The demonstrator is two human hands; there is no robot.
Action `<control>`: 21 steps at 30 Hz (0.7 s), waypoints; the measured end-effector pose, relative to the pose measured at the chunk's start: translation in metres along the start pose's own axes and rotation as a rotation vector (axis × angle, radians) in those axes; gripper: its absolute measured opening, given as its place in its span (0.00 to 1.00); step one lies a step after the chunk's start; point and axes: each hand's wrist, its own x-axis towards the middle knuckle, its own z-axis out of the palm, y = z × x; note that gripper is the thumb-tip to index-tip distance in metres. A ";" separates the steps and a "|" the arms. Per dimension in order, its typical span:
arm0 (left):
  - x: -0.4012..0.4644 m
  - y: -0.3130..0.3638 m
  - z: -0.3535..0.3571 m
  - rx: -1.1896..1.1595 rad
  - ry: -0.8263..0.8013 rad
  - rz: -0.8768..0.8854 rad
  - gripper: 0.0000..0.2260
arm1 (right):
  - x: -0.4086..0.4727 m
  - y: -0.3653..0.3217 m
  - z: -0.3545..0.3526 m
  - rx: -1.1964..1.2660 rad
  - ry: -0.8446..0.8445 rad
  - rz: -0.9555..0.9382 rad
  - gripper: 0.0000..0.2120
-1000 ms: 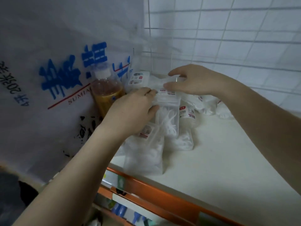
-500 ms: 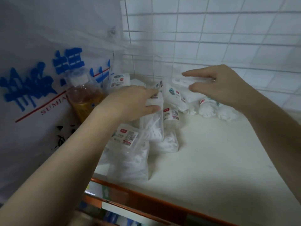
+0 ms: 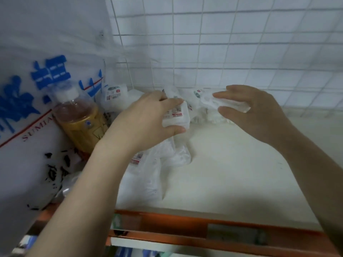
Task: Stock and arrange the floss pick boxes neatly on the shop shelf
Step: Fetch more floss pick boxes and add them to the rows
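Hands work over the cream-white shop shelf (image 3: 232, 173) near its back edge. The left hand (image 3: 146, 120) grips a small white floss pick box with a red-printed label (image 3: 177, 116), thumb beneath and fingers curled over its top. The right hand (image 3: 254, 110) pinches a second white, softly crumpled floss pick pack (image 3: 222, 103) between thumb and fingers, just beside the first. More clear plastic floss pick bags (image 3: 146, 175) lie heaped toward the shelf's left edge, under the left wrist. An amber-filled clear plastic bottle with a white cap (image 3: 79, 119) leans at the back left corner.
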 end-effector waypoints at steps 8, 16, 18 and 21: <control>-0.010 0.045 0.026 -0.114 -0.042 0.257 0.29 | -0.082 0.012 -0.020 -0.127 0.258 0.215 0.16; -0.016 0.135 0.054 -0.227 -0.134 0.418 0.30 | -0.192 0.039 -0.083 -0.191 0.403 0.362 0.16; -0.021 0.171 0.063 -0.251 -0.159 0.451 0.30 | -0.225 0.055 -0.100 -0.198 0.444 0.401 0.16; -0.034 0.231 0.084 -0.281 -0.154 0.499 0.29 | -0.281 0.081 -0.125 -0.199 0.478 0.427 0.15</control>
